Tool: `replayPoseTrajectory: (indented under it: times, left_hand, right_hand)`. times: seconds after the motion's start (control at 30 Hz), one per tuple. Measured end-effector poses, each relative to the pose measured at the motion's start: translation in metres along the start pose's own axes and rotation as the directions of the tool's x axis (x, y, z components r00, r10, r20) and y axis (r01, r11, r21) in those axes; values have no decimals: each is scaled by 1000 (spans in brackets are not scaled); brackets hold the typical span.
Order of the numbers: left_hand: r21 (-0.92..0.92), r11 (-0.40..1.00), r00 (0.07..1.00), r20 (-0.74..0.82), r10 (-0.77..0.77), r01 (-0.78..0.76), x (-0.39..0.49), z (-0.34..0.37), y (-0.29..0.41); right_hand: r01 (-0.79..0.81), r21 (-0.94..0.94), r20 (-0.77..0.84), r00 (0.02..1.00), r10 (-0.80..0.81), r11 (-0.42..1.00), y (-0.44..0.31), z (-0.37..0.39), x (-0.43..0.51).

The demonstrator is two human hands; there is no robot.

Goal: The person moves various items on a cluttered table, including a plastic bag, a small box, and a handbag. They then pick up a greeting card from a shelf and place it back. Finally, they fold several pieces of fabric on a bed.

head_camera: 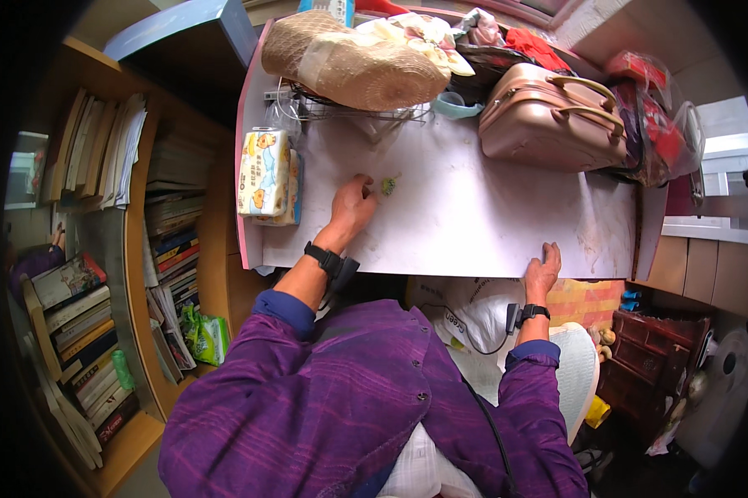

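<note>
My left hand (352,204) rests on the white desktop (449,230), its fingers loosely bent and thumb and forefinger a little apart. I see nothing in it. Just right of those fingertips lies a small yellow-green item (389,185), perhaps a bit of plant or a little ornament; it is too small to name surely. At the desk's front edge, towards the right, my right hand (543,269) touches the top with loosely spread fingers and holds nothing. Both wrists wear black straps with small devices.
Stacked tissue packs (265,174) stand at the desk's left. Behind are a woven straw hat (374,65) on a wire rack, a pale blue bowl (457,106) and a rose-gold hard case (551,121). Bookshelves (143,261) flank the left; a dark wooden cabinet (651,355) stands lower right.
</note>
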State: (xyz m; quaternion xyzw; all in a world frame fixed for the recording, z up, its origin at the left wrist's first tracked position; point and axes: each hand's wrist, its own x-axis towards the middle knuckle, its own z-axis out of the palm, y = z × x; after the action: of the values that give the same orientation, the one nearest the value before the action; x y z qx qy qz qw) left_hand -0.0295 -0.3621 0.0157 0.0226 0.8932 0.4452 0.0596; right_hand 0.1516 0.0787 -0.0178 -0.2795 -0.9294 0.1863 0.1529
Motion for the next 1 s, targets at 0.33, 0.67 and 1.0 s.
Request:
replayPoseTrajectory:
  times: [0.33,0.67,1.0]
  left_hand:
    - [-329,890,936,-50,-349,315,-85,-77,-45]
    - [-473,813,780,-342,-524,339,-127,-139,-60]
    - [-474,797,693,-428,-580,374,-78,-156,-2]
  right_hand:
    - [-18,-26,-11,1000,18,1000,-3,3,2]
    - [9,-14,-4,1000,-9,1000,5,4,-2]
    - [80,21,39,996,-81,997,9,-6,-4]
